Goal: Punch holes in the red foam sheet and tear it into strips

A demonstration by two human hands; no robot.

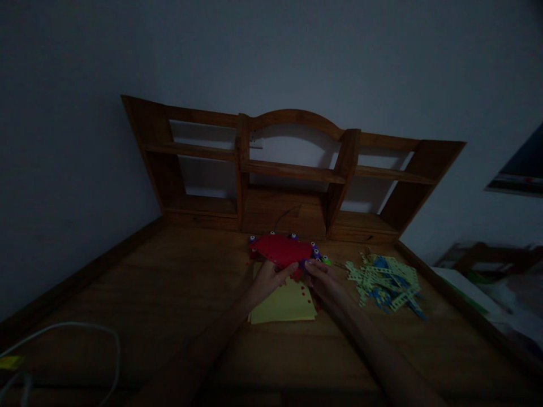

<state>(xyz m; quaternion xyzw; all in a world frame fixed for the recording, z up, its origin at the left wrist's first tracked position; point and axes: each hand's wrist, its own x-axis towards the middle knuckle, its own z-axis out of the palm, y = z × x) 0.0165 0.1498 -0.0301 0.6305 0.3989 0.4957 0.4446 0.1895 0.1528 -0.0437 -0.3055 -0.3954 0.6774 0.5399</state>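
Evidently, the step in hand is close work at the near edge of the red sheet (282,247), which lies just beyond the hands. The right hand (320,278) appears to grip a small purple piece (302,264) in its fingertips; the left hand (270,279) touches the sheet, its thumb reaching toward that piece, though dim light hides whether its fingers pinch the paper. I judge the next move calls for a steady left hand while the right presses or shifts the piece. Below both hands lie yellow sheets (283,306) scattered with red dots (302,288). Just beyond the right hand, a green piece (326,260) limits outward travel, and farther right a heap of pale strips (405,274) crowds that side before the desk's raised right edge. Beyond the sheet, the wooden shelf unit (292,169) bounds forward reach. Left of the left hand, the desk (169,294) gives the widest room for moving.
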